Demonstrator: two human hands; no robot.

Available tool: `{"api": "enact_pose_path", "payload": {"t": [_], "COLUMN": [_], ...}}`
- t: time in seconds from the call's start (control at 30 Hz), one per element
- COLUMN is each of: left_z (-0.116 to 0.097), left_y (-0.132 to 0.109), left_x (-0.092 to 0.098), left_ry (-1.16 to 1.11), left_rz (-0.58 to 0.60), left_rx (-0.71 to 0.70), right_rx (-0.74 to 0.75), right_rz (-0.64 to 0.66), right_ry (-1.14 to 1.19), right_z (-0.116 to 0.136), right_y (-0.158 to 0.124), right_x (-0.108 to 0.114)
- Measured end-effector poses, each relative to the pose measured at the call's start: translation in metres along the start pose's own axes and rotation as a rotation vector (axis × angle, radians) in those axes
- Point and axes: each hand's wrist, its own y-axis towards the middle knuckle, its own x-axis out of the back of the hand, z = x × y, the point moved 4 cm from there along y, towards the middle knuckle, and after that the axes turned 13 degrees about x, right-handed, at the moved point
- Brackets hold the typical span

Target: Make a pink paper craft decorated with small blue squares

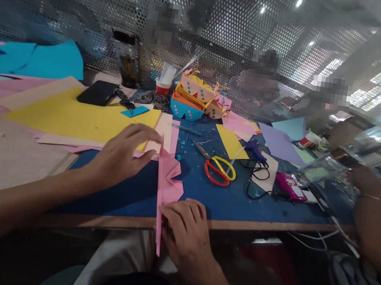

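A folded pink paper (172,185) lies lengthwise in front of me, with a long narrow strip along its left side and pleated, angular flaps on the right. Its near end sticks out past the table edge. My right hand (187,228) grips the near part of the strip, the thumb partly hidden behind it. At the far end, my left hand (127,149) has its fingertips against the strip, thumb and fingers apart. Scissors (217,166) with one red and one yellow handle lie to the right of the paper.
Left are yellow sheets (82,118), a black phone (97,92) and keys (124,99). Decorated paper crafts (192,97), a red cup (163,87) and a jar (127,58) stand behind. A blue glue gun (257,151) trails its cord rightward. Another person's arm (371,200) reaches in at right.
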Motion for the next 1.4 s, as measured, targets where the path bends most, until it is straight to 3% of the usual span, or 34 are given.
{"api": "enact_pose_path", "payload": {"t": [0.07,0.17,0.4,0.8,1.2,1.4], "left_z": [-0.014,-0.023,-0.023,-0.024,-0.023,-0.025], "left_y": [-0.02,-0.049,-0.08,-0.098,-0.111,-0.11], "left_x": [0.0,-0.007,-0.015,-0.013,-0.016,-0.016], "left_ry": [-0.072,-0.115,-0.107,-0.043,-0.025,-0.024], "left_rz": [0.206,0.351,0.256,0.193,0.235,0.201], "left_rx": [-0.075,-0.142,-0.218,-0.203,-0.103,-0.102], "right_rx": [-0.027,-0.043,-0.056,-0.058,-0.034,-0.016], "right_rz": [0.019,0.052,0.143,0.142,0.14,0.146], "right_ry": [0.013,0.017,0.024,0.014,0.057,0.105], "right_z": [0.0,0.001,0.001,-0.001,-0.01,-0.017], "right_y": [0.001,0.003,0.005,0.008,0.013,0.016], "right_x": [0.001,0.003,0.003,0.002,0.003,0.003]}}
